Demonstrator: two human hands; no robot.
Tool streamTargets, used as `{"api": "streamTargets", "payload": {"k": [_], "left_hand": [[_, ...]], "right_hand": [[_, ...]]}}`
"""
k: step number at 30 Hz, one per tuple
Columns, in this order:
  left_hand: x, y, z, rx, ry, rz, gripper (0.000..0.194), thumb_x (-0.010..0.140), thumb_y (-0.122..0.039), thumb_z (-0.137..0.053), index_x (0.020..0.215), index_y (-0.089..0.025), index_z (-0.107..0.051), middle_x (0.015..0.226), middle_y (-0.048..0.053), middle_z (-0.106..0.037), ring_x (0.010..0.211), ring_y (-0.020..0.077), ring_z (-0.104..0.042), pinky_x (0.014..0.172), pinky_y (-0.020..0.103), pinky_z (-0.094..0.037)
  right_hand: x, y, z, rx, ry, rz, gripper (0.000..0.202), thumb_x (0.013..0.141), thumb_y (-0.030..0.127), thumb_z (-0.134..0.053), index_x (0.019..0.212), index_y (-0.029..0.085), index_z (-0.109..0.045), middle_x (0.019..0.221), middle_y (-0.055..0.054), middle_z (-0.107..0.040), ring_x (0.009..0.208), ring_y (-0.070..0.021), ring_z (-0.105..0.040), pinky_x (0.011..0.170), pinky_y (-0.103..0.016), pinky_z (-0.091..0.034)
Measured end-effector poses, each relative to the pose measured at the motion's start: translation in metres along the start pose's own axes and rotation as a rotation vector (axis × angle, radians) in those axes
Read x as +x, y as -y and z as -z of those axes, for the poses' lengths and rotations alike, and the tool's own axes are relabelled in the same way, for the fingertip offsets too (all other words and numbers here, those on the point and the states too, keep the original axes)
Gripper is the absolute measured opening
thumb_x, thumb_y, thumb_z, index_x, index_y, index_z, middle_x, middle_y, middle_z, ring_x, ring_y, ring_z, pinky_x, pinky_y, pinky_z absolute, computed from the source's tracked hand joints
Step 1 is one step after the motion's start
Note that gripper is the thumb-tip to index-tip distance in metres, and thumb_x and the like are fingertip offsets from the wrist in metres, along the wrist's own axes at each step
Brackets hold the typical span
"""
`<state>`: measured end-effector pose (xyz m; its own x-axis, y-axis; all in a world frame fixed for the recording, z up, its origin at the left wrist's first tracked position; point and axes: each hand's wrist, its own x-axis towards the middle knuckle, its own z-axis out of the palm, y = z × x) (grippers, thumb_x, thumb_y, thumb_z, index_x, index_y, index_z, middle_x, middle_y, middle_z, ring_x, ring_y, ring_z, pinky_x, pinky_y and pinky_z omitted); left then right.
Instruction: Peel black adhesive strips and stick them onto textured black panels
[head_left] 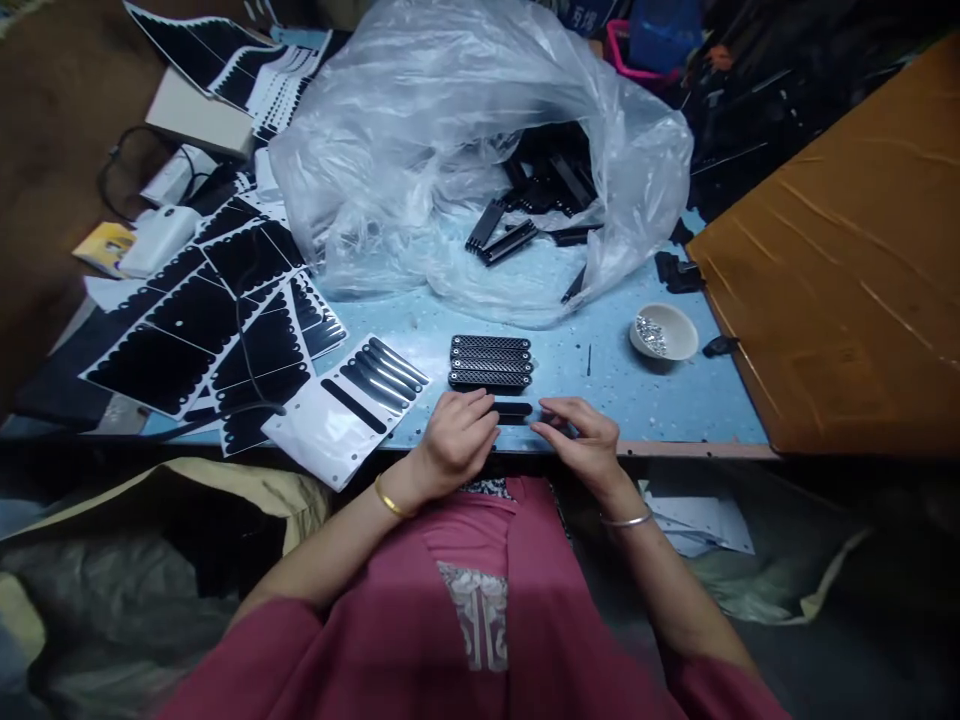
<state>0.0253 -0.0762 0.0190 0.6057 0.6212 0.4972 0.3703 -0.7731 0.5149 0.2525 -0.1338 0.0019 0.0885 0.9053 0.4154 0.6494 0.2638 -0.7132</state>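
Fingers of my left hand (459,432) are closed on the left part of a narrow black bar (516,409) with a rounded end, which lies level at the table's front edge. My right hand (581,435) is just past the bar's right end, thumb and forefinger apart with a small gap between them. Directly behind the bar sits a row of black textured bars (490,362) with small holes at their ends. Left of my left hand is a white backing sheet (337,425) carrying glossy black strip stickers (390,372).
A big clear plastic bag (420,120) holds many loose black bars (510,242). A white bowl (679,330) of small shiny metal parts stands right, beside a brown cardboard box (840,260). More black sticker sheets (180,330) and a dark cable (244,350) cover the left.
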Motion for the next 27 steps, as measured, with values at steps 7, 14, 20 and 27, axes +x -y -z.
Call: {"api": "streamTargets", "payload": {"k": [7,14,20,27], "left_hand": [[0.016,0.008,-0.031,0.188,0.114,-0.028,0.025,0.092,-0.029,-0.051,0.104,-0.013,-0.066,0.107,0.018,-0.071,0.086,0.0269,-0.066,0.073,0.043,-0.044],[0.011,0.010,-0.043,0.266,-0.006,-0.094,0.018,0.091,-0.017,-0.052,0.102,-0.014,-0.066,0.100,0.012,-0.075,0.077,0.0211,-0.066,0.067,0.037,-0.042],[0.009,0.006,-0.052,0.125,-0.117,-0.050,0.019,0.089,-0.009,-0.050,0.100,-0.014,-0.065,0.097,0.013,-0.075,0.087,0.0217,-0.070,0.069,0.036,-0.044],[0.007,0.008,-0.052,0.103,-0.108,-0.030,0.018,0.090,-0.012,-0.051,0.099,-0.015,-0.067,0.098,0.014,-0.075,0.093,0.0228,-0.071,0.073,0.036,-0.048]], "right_hand": [[0.002,-0.021,-0.014,0.101,0.122,0.092,0.032,0.084,0.025,-0.070,0.116,0.023,-0.068,0.084,-0.004,-0.069,0.072,-0.0158,-0.065,0.064,-0.029,-0.055],[0.002,-0.028,-0.019,0.116,0.116,0.147,0.022,0.089,0.016,-0.061,0.105,0.025,-0.074,0.085,-0.005,-0.070,0.075,-0.0153,-0.067,0.066,-0.027,-0.055],[0.001,-0.027,-0.022,0.161,0.129,0.066,0.018,0.087,0.017,-0.064,0.095,0.026,-0.077,0.084,-0.005,-0.071,0.076,-0.0159,-0.068,0.067,-0.028,-0.056],[0.002,-0.025,-0.018,0.250,0.127,-0.034,0.011,0.084,0.019,-0.068,0.086,0.024,-0.077,0.085,-0.005,-0.072,0.077,-0.0155,-0.069,0.068,-0.028,-0.057]]}}
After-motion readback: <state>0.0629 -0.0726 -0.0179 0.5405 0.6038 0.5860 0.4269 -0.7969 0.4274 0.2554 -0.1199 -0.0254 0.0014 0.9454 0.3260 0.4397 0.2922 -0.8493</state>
